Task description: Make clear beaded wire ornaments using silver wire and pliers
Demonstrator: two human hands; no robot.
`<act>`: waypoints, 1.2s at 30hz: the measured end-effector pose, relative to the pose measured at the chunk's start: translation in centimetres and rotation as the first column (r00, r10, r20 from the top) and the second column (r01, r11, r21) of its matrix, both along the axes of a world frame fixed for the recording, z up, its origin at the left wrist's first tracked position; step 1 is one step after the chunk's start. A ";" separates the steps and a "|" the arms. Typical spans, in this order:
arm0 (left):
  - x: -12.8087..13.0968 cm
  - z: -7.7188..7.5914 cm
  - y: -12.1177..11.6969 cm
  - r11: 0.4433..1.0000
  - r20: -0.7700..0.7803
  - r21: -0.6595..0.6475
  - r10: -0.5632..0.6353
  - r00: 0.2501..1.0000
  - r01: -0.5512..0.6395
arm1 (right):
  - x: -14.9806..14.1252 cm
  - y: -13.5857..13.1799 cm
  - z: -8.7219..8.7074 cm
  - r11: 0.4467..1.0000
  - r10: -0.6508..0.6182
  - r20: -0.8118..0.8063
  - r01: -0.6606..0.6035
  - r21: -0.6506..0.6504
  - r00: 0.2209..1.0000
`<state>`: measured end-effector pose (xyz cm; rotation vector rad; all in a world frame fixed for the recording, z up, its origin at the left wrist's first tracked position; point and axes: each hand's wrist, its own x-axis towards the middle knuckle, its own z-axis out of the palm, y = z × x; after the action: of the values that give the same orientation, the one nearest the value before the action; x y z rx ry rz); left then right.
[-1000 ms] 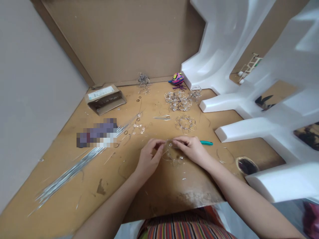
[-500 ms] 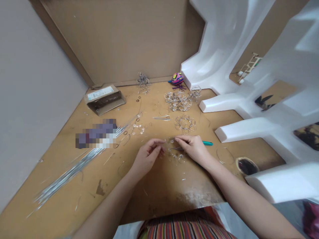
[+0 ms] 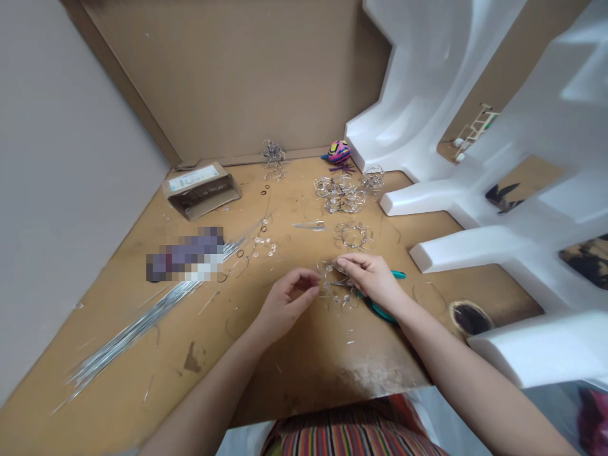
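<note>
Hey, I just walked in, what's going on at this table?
A person is handling a beaded wire ring with bare hands. The right hand pinches its upper edge; the left hand is curled at its left side, though whether it touches the wire is hard to tell. Teal-handled pliers lie under the right hand. More wire rings sit farther back on the table, and a bundle of straight wires lies off to the left.

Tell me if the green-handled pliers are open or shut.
Open: the green-handled pliers have their handles spread apart, one showing on each side of the right hand. The tips are too small to judge.
</note>
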<state>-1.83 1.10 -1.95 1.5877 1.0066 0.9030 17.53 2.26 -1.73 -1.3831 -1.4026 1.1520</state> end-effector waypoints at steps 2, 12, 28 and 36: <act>0.0 0.0 0.0 0.999 0.019 0.052 -0.017 1.000 0.016 | 0.0 0.0 0.3 1.000 -0.004 -0.054 0.003 -0.030 0.999; 0.1 -0.9 0.2 0.950 -0.124 0.311 0.069 0.990 -0.027 | -0.3 -0.2 0.8 1.000 -0.011 -0.085 0.009 -0.027 0.996; 0.8 -1.5 -0.3 0.852 -0.560 0.448 0.031 0.828 0.272 | -0.4 -1.0 1.0 0.980 0.173 0.098 -0.181 0.081 0.980; 1.0 -1.6 -0.2 0.876 -0.422 0.439 0.006 0.906 0.199 | -0.3 -1.1 1.2 0.976 0.217 0.004 -0.217 0.037 0.976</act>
<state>-0.87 0.87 -3.58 2.3022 1.0227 0.7939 17.26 1.21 -0.57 -1.2265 -1.5972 1.2576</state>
